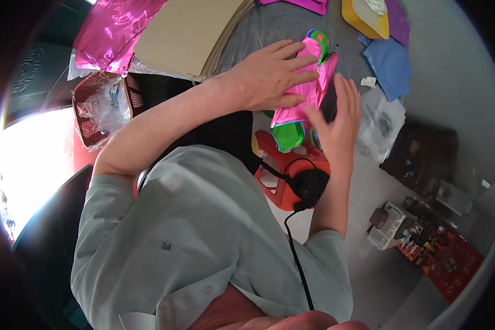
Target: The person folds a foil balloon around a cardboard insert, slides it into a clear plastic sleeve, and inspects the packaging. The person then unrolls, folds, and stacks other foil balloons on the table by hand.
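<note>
Pink foil (302, 111) under left hand (275, 77)

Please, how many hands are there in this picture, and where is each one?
2. The left hand lies across the pink foil; the right hand is at the foil's right side. No other hand shows.

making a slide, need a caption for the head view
Left hand laid over shiny pink material, right hand alongside.
</note>
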{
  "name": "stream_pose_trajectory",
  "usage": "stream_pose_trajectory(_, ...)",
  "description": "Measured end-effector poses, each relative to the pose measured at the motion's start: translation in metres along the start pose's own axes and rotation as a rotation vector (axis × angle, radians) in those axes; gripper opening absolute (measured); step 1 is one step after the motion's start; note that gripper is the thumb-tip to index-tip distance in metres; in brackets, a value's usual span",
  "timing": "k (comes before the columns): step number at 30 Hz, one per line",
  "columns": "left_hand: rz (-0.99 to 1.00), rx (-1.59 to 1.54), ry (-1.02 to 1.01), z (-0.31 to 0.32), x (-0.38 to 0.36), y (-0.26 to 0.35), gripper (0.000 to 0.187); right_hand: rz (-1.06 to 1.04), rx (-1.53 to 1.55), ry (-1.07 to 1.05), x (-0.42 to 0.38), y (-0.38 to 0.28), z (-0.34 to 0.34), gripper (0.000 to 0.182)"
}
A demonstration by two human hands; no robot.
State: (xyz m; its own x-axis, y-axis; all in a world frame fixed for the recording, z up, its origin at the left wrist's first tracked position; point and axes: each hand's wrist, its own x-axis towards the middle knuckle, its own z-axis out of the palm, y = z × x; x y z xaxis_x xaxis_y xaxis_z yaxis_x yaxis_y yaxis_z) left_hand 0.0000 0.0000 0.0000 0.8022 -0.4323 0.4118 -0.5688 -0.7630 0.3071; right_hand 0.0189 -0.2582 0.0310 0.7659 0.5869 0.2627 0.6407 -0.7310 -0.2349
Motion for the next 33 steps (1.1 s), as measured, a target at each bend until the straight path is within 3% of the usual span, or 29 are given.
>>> stream_pose_trajectory(4, -0.015, 0.018, -0.027, 0.004, 0.015, 0.009, 0.059, 0.004, 0.066, -0.105, -0.02, -0.025, -0.026, 0.089)
stream_pose_trajectory(8, -0.029, 0.157, -0.034, 0.013, 0.023, 0.013, 0.061, 0.025, 0.038, -0.005, -0.037, -0.036, -0.005, 0.074)
stream_pose_trajectory(11, -0.035, 0.157, 0.082, 0.017, 0.02, 0.013, 0.067, 0.107, -0.079, 0.099, -0.048, -0.041, 0.007, 0.065)
stream_pose_trajectory(20, -0.006, 0.14, 0.037, 0.018, 0.019, 0.013, 0.075, 0.157, -0.174, 0.24, -0.057, -0.045, 0.025, 0.056)
stream_pose_trajectory(23, 0.031, 0.206, 0.082, 0.021, 0.019, 0.011, 0.062, 0.19, -0.144, 0.29, -0.06, -0.048, 0.028, 0.053)
stream_pose_trajectory(33, 0.013, 0.32, -0.045, 0.016, 0.031, 0.014, 0.054, 0.193, -0.095, 0.326, -0.063, -0.048, 0.033, 0.048)
